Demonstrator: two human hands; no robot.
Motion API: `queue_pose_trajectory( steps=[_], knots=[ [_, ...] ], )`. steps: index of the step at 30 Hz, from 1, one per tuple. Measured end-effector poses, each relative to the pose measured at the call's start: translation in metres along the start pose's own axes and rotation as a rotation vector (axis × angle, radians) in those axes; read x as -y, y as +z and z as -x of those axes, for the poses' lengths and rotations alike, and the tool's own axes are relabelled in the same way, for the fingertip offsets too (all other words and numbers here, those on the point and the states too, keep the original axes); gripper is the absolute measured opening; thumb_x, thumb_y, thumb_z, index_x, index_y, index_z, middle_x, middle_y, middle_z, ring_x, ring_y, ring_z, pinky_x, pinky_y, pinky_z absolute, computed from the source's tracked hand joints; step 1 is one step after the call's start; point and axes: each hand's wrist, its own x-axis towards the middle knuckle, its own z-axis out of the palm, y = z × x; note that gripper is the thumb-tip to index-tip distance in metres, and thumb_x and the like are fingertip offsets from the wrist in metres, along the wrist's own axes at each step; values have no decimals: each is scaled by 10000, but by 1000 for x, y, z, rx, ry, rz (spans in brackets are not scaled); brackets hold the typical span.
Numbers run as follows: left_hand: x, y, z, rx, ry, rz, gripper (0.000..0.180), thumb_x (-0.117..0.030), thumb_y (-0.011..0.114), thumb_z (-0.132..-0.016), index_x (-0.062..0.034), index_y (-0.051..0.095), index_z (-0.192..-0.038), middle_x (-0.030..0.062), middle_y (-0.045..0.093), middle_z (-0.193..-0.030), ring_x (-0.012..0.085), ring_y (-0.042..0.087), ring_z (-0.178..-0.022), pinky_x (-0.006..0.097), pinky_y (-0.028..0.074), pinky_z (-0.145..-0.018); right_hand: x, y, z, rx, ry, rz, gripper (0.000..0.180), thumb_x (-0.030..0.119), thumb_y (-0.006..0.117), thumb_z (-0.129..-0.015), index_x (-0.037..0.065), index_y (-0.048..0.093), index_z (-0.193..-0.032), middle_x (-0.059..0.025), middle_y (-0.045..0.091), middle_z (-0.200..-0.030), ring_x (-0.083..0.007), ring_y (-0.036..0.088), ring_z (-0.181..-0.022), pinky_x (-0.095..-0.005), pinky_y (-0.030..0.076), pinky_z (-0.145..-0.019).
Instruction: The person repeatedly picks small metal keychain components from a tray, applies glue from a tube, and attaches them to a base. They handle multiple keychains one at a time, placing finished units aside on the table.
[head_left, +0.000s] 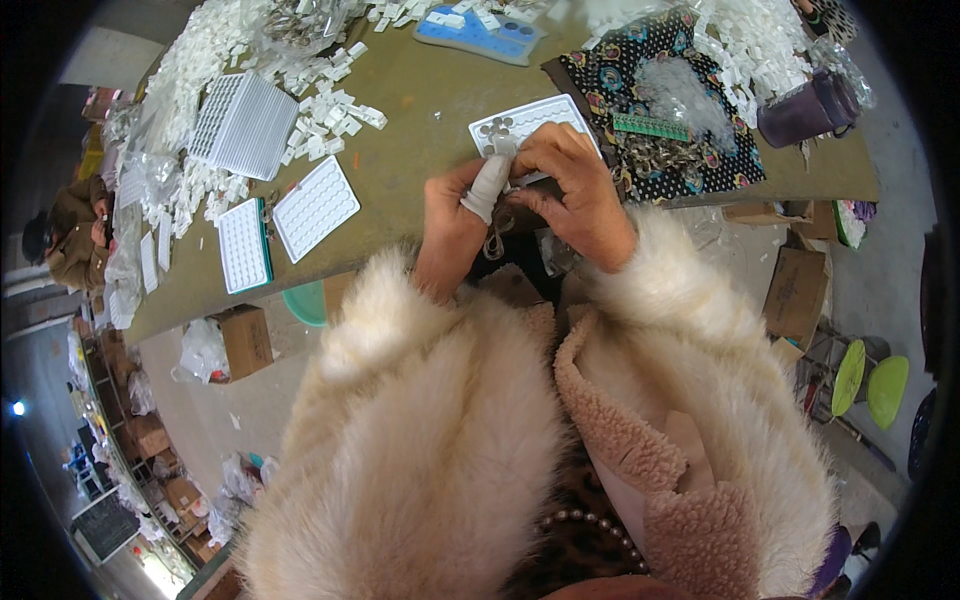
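Head view: one table (400,205), its surface olive-green, strewn with small parts. At the near edge, right of its middle, one white moulded tray (546,112), partly covered by the hands; several round metal discs (494,129) near its far left corner. Above that tray, one small pale piece (505,146), between the hands. Left hand (452,222): one digit in a white finger cover (487,188), digits drawn in and apparently clamped on the pale piece. Right hand (583,195): fingers curled in close to the left; what lies between their tips is hidden, so whether they grip cannot be told. Below the hands, a looped metal part (493,241), its hold unclear. Toward the left edge: a stack of white trays (243,124), loose white pieces (330,122), and nearer the near edge two further white trays (317,208). At the far edge, one blue tray (478,35). Toward the right edge: a patterned cloth (738,165) bearing a green strip (650,126) and metal pieces (662,163); beyond, a purple bottle (808,108). Step in hand, as judged: two-handed handling of the pale piece. Next move, as judged: calls for a light, steady pinch and clear fingertips.
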Motion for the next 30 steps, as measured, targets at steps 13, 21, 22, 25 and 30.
queue_pose_trajectory(
  steps=[13, 21, 22, 25, 30],
  knots=[
    [0, -8, 15, 28, -157, -70, 268, -142, 639, -964, 24, 655, -1174, -4, 671, -888, 35, 509, -640, 204, 409, -540, -10, 5, 2, 156, 44, -128, 260, -48, 731, -704, 18, 647, -941, -103, 605, -903, -308, 595, -856, -373, 471, -740],
    [5, -25, 6, -11, -130, 228, 257, -188, 610, -985, -3, 678, -1149, 57, 731, -981, 33, 440, -565, 193, 353, -491, -47, 18, -29, 53, 250, 221, 114, 155, 712, -827, 62, 734, -888, -94, 675, -851, -326, 672, -813, -424, 518, -709],
    [6, -26, 6, -15, -130, 233, 250, -189, 612, -984, 0, 681, -1134, 58, 730, -969, 34, 441, -563, 192, 355, -491, -48, 22, -29, 74, 258, 272, 119, 163, 718, -822, 66, 735, -889, -94, 675, -854, -328, 671, -811, -428, 517, -708],
    [7, -29, 7, -33, -129, 246, 236, -191, 619, -983, 7, 687, -1093, 60, 725, -933, 37, 447, -560, 193, 360, -493, -52, 30, -29, 94, 264, 328, 117, 158, 735, -802, 71, 731, -881, -93, 675, -855, -334, 668, -795, -436, 518, -708],
    [6, -32, 6, -29, -157, 211, 249, -197, 637, -975, 16, 687, -1092, 54, 721, -899, 43, 466, -566, 191, 364, -496, -58, 29, -30, 111, 286, 229, 104, 118, 737, -799, 63, 708, -883, -102, 670, -858, -340, 664, -783, -435, 512, -693]
  ],
)
